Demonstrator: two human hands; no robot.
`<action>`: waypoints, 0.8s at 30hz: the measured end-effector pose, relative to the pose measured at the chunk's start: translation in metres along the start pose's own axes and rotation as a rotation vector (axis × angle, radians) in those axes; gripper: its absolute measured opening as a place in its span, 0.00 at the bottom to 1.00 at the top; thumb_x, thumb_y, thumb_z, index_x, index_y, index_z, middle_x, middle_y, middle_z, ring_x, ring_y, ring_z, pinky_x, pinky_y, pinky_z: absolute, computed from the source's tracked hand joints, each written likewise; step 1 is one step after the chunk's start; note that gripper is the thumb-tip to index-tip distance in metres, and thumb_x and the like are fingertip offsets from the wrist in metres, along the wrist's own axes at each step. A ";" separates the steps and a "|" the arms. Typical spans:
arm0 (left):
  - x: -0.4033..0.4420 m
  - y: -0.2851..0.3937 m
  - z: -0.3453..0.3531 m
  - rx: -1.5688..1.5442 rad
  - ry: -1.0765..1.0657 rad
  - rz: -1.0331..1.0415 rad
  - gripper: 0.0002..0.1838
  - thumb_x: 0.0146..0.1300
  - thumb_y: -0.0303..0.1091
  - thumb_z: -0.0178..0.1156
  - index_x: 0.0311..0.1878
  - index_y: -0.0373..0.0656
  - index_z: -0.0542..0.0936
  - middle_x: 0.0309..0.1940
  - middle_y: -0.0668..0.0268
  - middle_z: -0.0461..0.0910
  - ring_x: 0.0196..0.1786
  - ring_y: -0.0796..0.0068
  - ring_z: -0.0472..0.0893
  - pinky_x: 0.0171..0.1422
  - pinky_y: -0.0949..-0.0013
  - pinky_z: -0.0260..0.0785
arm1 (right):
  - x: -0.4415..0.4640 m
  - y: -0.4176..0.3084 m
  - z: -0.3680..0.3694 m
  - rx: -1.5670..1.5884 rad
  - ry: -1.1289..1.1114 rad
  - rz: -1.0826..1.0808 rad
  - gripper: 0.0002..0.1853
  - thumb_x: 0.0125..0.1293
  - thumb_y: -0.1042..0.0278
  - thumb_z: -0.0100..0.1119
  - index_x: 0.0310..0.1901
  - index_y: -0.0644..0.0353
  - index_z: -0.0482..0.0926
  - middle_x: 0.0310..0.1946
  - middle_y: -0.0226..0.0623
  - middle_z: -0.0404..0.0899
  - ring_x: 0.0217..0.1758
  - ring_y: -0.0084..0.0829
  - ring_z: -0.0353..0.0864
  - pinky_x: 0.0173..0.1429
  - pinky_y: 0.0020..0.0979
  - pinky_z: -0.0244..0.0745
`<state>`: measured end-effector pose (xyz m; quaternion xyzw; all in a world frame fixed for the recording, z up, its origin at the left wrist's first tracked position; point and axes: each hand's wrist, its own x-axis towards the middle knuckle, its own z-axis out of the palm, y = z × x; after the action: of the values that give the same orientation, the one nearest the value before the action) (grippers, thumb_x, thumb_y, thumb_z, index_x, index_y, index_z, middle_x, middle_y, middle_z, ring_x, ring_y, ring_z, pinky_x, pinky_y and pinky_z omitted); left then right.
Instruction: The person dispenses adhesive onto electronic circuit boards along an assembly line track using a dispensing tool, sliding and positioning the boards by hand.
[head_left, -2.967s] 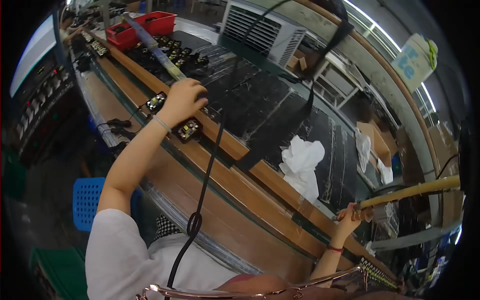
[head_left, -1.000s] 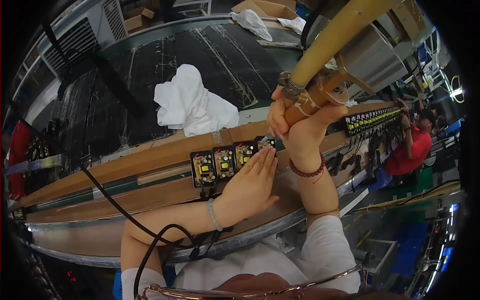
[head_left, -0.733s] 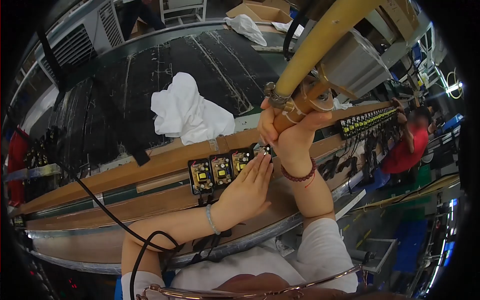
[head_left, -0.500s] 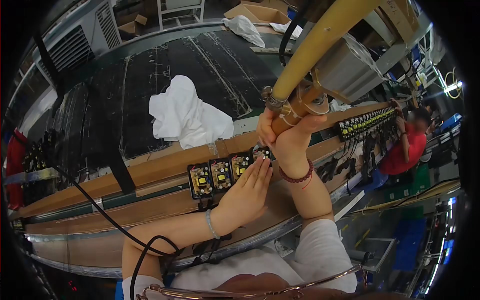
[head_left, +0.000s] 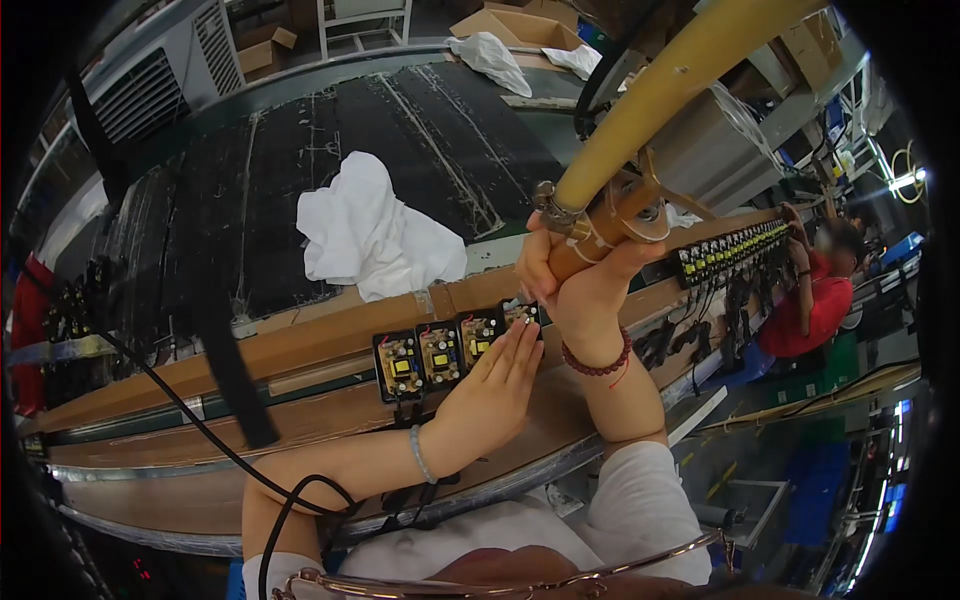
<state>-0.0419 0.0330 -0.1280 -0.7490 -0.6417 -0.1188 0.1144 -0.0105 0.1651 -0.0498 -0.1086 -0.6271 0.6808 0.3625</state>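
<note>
My right hand (head_left: 590, 280) is wrapped round the brown body of a hose-fed glue gun (head_left: 605, 232). A thick yellow hose (head_left: 680, 75) is clamped to its upper end. The gun's tip is low over the rightmost of several small power-supply circuit boards in black cases (head_left: 400, 367), set side by side in a row. My left hand (head_left: 490, 390) lies with fingers stretched out and together, its fingertips on the right end of this row and partly covering the boards there. Black cables hang from the cases on the near side.
A crumpled white cloth (head_left: 375, 230) lies on the black conveyor belt (head_left: 270, 180). A long brown ledge (head_left: 130, 395) runs along it. A black cord (head_left: 200, 425) crosses my left forearm. At right, another long row of boards (head_left: 735, 250) stands near a person in red (head_left: 825, 305).
The yellow hose and gun body have tilted slightly to the right, my right hand moving a little with them. My left hand and the boards stay almost in place. A black strap at left has swung.
</note>
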 end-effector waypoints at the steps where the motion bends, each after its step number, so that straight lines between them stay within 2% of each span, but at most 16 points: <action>1: 0.000 0.000 -0.001 0.006 -0.004 0.008 0.29 0.57 0.36 0.45 0.59 0.26 0.67 0.63 0.41 0.61 0.68 0.50 0.60 0.73 0.57 0.46 | 0.000 -0.001 0.001 0.001 0.000 0.000 0.57 0.36 0.09 0.21 0.39 0.65 0.69 0.09 0.26 0.60 0.10 0.19 0.56 0.16 0.22 0.55; 13: -0.001 0.000 0.003 -0.005 0.000 0.009 0.29 0.57 0.36 0.45 0.59 0.25 0.67 0.64 0.41 0.60 0.69 0.51 0.59 0.74 0.57 0.45 | -0.001 -0.003 0.003 -0.075 -0.019 -0.004 0.58 0.36 0.09 0.22 0.40 0.68 0.69 0.09 0.26 0.59 0.10 0.19 0.56 0.16 0.22 0.55; 24: 0.000 0.001 0.002 0.012 0.019 0.013 0.29 0.57 0.36 0.46 0.59 0.25 0.67 0.63 0.41 0.61 0.68 0.51 0.60 0.73 0.58 0.47 | -0.003 0.000 0.000 -0.052 -0.032 -0.035 0.53 0.39 0.11 0.26 0.40 0.62 0.70 0.09 0.26 0.60 0.11 0.19 0.58 0.16 0.21 0.56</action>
<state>-0.0411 0.0331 -0.1299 -0.7512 -0.6365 -0.1212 0.1259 -0.0083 0.1631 -0.0502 -0.0962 -0.6521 0.6595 0.3613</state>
